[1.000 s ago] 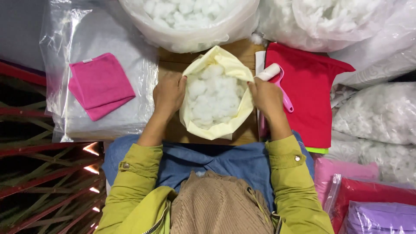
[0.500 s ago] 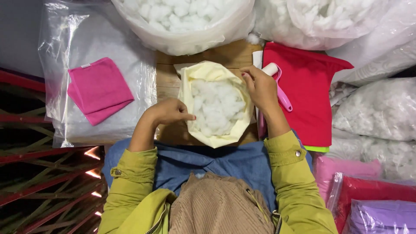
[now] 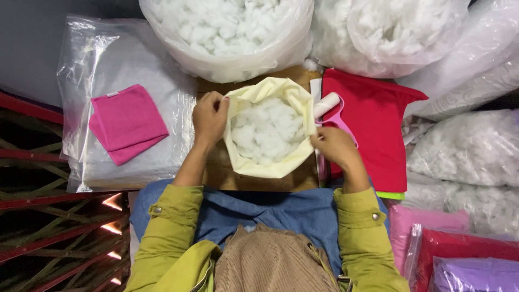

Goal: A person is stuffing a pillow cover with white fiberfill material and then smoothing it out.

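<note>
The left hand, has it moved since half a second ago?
Yes. The left hand went up, away from the body, along the wooden board, and now grips the left rim of the cream bag instead of resting below it.

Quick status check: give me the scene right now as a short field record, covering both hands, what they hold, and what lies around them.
left hand: grips the left rim of the cream fabric cover
right hand: pinches the cover's right rim
cover contents: white fibre stuffing, opening held wide
surface: wooden board
beyond cover: clear bag of stuffing
left side: pink cloth on plastic sheet
right side: red fabric
</note>
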